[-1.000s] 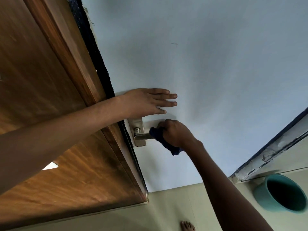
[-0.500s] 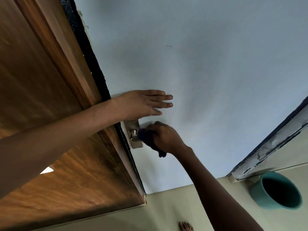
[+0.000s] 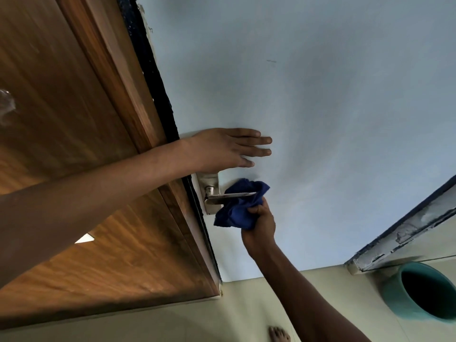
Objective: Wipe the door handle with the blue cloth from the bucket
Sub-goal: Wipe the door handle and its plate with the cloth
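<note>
While the left hand (image 3: pixel 222 149) lies flat and released against the pale blue door (image 3: pixel 320 119), fingers stretched out to the right just above the handle plate, the right hand (image 3: pixel 260 223) is clenched around the blue cloth (image 3: pixel 237 213) from below. The cloth is bunched up and pressed behind and under the handle (image 3: pixel 229 196), a metal lever that sticks out to the right from its plate (image 3: pixel 209 183) at the door's left edge. The lever's bare top edge shows in front of the cloth, and folds of cloth rise past its far end and hang below it to the left. The right thumb and fingers grip the lower right part of the bunch, just beneath the lever's tip. Left of the door stands a brown wooden panel (image 3: pixel 74 119), with a dark strip between the two. On the pale floor (image 3: pixel 246 304) at the lower right sits the teal bucket (image 3: pixel 394 299), well apart from the handle, its mouth dark. The toes of a bare foot (image 3: pixel 278 334) show at the bottom edge.
</note>
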